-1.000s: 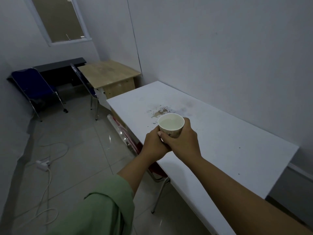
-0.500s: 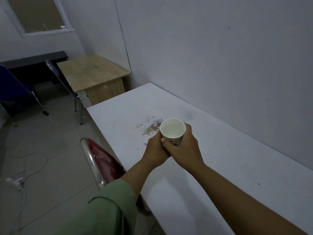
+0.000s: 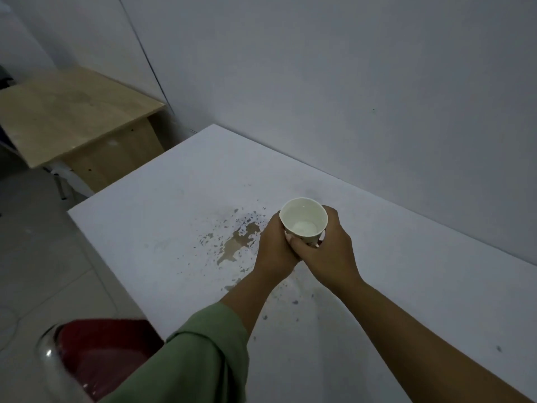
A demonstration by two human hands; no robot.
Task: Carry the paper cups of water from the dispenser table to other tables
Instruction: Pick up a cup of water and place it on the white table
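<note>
A white paper cup with water in it is upright over the white table, near the wall. My left hand wraps its left side and my right hand wraps its right side and lower wall. Both hands cover the cup's base, so I cannot tell whether it touches the tabletop. A patch of brownish chipped stains lies on the tabletop just left of my hands.
A light wooden desk stands beyond the white table's far end, against the wall. A red chair with a chrome frame sits at the table's near left edge. Grey tiled floor lies to the left.
I have come closer to the white table, and the cup in both hands now sits lower over the tabletop beside the stains. The blue chair and the window have left view.
</note>
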